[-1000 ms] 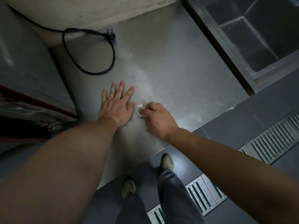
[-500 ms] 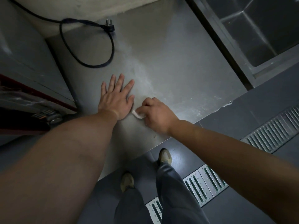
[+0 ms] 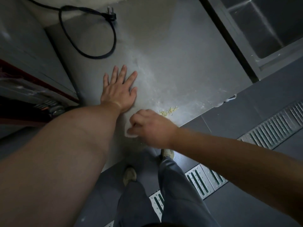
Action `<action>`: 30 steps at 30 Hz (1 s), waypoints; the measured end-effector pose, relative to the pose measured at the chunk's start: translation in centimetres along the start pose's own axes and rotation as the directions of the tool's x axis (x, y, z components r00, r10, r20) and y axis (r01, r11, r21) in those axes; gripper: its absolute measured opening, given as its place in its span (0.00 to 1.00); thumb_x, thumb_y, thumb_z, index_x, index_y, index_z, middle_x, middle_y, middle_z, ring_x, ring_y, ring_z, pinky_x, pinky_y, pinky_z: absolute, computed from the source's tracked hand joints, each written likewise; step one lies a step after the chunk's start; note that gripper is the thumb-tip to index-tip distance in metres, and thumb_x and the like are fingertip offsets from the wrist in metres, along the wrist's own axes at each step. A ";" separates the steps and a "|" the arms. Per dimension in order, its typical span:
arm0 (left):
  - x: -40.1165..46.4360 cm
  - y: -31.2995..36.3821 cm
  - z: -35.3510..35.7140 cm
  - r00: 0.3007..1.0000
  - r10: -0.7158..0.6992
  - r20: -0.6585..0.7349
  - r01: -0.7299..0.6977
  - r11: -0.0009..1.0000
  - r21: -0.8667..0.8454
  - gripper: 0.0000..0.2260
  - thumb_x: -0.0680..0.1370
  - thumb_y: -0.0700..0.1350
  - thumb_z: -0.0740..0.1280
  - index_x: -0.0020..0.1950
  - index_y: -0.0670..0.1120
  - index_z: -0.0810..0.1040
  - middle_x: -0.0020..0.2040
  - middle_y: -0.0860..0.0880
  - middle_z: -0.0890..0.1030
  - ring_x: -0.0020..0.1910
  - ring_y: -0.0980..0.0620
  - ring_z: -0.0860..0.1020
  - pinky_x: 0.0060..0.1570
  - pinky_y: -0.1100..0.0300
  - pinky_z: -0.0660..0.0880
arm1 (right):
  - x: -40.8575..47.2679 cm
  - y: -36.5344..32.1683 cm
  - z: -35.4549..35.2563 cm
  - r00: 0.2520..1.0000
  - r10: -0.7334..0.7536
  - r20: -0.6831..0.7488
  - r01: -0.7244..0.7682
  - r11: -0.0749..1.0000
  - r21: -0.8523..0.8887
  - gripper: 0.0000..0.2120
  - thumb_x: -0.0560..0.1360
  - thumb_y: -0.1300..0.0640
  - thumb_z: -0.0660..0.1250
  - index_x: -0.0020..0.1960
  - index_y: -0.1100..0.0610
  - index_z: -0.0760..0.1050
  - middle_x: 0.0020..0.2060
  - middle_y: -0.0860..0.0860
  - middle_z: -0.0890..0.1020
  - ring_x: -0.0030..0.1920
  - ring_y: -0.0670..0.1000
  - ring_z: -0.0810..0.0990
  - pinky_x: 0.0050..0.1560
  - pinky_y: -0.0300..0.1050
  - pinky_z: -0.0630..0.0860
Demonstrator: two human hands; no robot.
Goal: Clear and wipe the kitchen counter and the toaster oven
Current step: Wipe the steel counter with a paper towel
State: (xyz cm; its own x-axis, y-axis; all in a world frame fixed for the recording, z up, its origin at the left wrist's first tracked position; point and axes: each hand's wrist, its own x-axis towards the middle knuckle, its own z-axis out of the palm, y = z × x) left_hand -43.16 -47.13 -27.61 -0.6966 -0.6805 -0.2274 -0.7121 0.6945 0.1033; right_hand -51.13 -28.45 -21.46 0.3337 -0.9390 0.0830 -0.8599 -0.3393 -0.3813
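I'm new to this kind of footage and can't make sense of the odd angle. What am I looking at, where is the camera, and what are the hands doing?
There is no machine here: a person wears a wide-angle camera on the head, so you look down along both arms to the feet.

The surface is a steel kitchen counter, smeared with pale streaks. The left hand lies flat on it, fingers spread, as if for support. The right hand is curled round a small white wipe near the counter's front edge. Beside that hand lies a little heap of yellowish crumbs.

Farther back a black power cord loops over the counter, its plug lying loose. A steel sink sits at upper right. At the left edge is part of an appliance, probably the toaster oven, though too little shows to be sure.
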 end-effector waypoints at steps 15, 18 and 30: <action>0.0 0.0 0.0 1.000 -0.005 0.010 0.005 1.000 -0.005 0.28 0.80 0.62 0.46 0.80 0.63 0.47 0.82 0.53 0.44 0.80 0.47 0.41 0.77 0.41 0.40 | -4.7 4.7 -2.2 0.989 0.002 0.145 0.029 0.977 -0.212 0.08 0.75 0.55 0.65 0.48 0.49 0.83 0.49 0.52 0.78 0.52 0.58 0.76 0.54 0.52 0.70; 0.0 0.0 -0.1 1.000 -0.003 0.014 0.003 1.000 -0.002 0.28 0.80 0.62 0.45 0.80 0.63 0.46 0.82 0.53 0.43 0.80 0.47 0.41 0.77 0.42 0.40 | -5.9 7.4 -4.7 0.962 0.244 -0.125 -0.263 0.950 -0.168 0.09 0.72 0.54 0.70 0.51 0.51 0.84 0.48 0.54 0.79 0.50 0.59 0.76 0.51 0.52 0.70; 0.1 0.0 -0.1 1.000 0.005 -0.005 -0.005 1.000 0.022 0.28 0.80 0.63 0.44 0.80 0.63 0.45 0.82 0.52 0.44 0.81 0.46 0.43 0.77 0.41 0.43 | -9.2 10.0 -2.1 0.245 0.946 -0.211 -0.939 0.286 0.192 0.19 0.73 0.62 0.64 0.62 0.58 0.79 0.54 0.64 0.76 0.52 0.67 0.77 0.53 0.52 0.74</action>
State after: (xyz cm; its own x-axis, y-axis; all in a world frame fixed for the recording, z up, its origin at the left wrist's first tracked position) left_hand -43.20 -47.20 -27.57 -0.7007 -0.6780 -0.2220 -0.7065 0.7028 0.0831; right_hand -63.60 -23.34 -24.06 -0.8134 -0.5630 -0.1462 -0.4849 0.7951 -0.3642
